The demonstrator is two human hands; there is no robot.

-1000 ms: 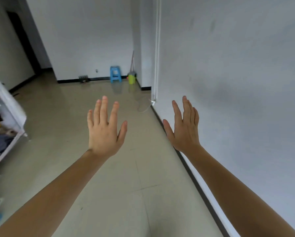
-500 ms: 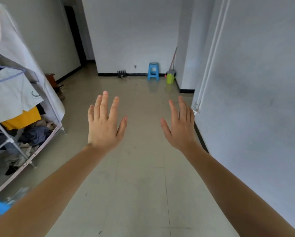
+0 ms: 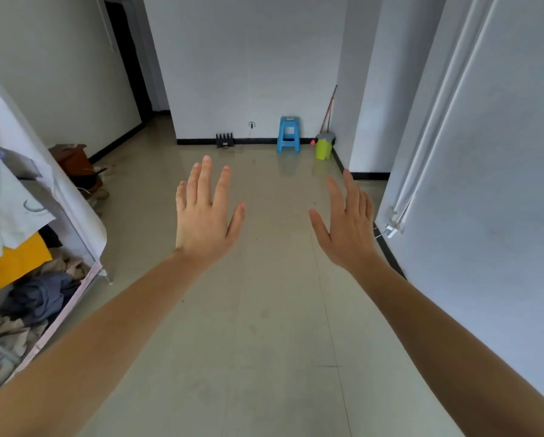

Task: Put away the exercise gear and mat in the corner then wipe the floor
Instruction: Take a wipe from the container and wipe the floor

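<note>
No text, label, brand or number can be read anywhere in the head view; a small dark mark on the pale hanging garment (image 3: 9, 197) at the left is too blurred to make out

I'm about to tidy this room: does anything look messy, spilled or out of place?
On the left, clothes lie in a loose heap at the bottom of the open wardrobe, not hung or folded. The floor carries faint dull smudges in the middle. No spill or damage shows.
</note>
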